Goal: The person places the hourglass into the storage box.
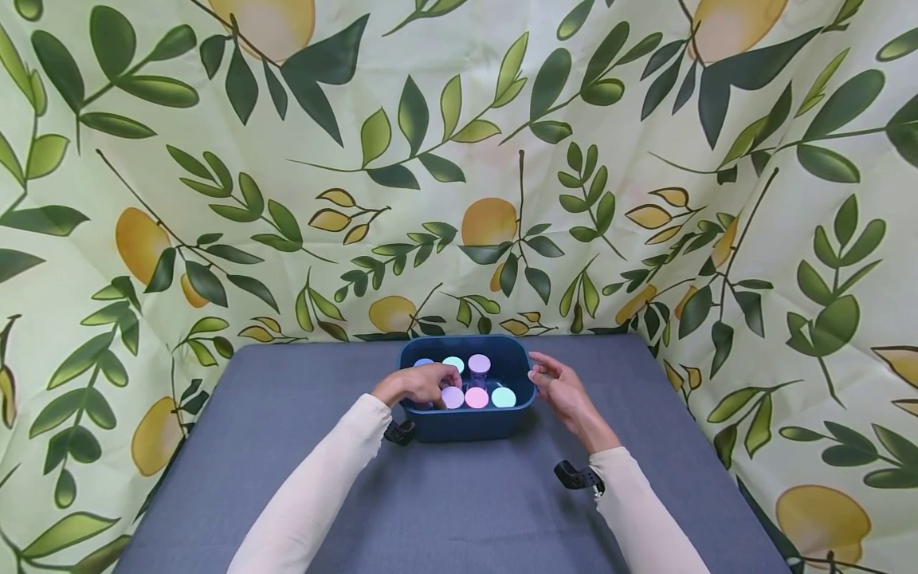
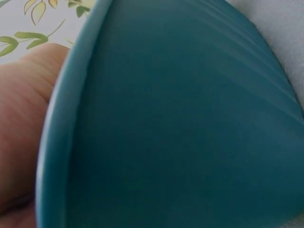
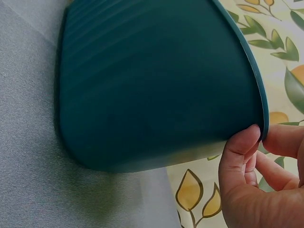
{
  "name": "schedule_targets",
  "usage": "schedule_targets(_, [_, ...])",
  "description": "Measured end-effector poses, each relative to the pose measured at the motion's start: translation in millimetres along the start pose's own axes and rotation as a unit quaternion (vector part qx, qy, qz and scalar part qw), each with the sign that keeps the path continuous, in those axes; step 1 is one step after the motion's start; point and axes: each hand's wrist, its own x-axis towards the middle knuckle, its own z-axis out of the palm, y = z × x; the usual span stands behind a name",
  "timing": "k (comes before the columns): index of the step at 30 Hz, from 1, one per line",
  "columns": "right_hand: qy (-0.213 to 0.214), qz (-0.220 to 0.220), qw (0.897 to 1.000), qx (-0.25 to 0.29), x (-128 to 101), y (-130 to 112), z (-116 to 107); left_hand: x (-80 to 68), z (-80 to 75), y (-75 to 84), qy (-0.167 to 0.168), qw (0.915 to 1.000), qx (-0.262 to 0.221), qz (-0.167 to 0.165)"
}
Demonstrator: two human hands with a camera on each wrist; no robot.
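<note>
At the far edge of the grey table (image 1: 287, 446), a teal bin (image 1: 466, 426) is holding pastel-lidded jars (image 1: 476, 397). The left hand (image 1: 419, 385) is reaching inside, fingers curling around a jar; the right hand (image 1: 562, 391) is touching the bin's right rim, fingers relaxed.
</note>
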Motion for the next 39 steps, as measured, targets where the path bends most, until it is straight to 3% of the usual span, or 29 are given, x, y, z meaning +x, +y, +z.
schedule_targets(8, [0.005, 0.003, 1.000, -0.001, 2, 0, 0, -1.5, 0.3, 1.4, 0.004, 0.9999, 0.002, -0.015])
schedule_targets(16, [0.007, 0.005, 1.000, 0.003, 2, -1, 0, -3.4, 0.8, 5.0, 0.006, 0.9997, 0.021, -0.011])
schedule_targets(26, [0.008, 0.003, 1.000, 0.005, 2, 1, 0, -11.6, -1.0, 11.4, 0.014, 0.9999, 0.007, -0.007])
schedule_targets(34, [0.007, -0.001, 1.000, 0.000, 1, 2, 0, -29.4, -3.5, 20.9, 0.073, 0.9968, 0.009, 0.029])
schedule_targets(39, [0.005, -0.004, 1.000, 0.006, 1, 1, 1, -38.5, -1.4, 23.5, 0.134, 0.9898, -0.004, 0.046])
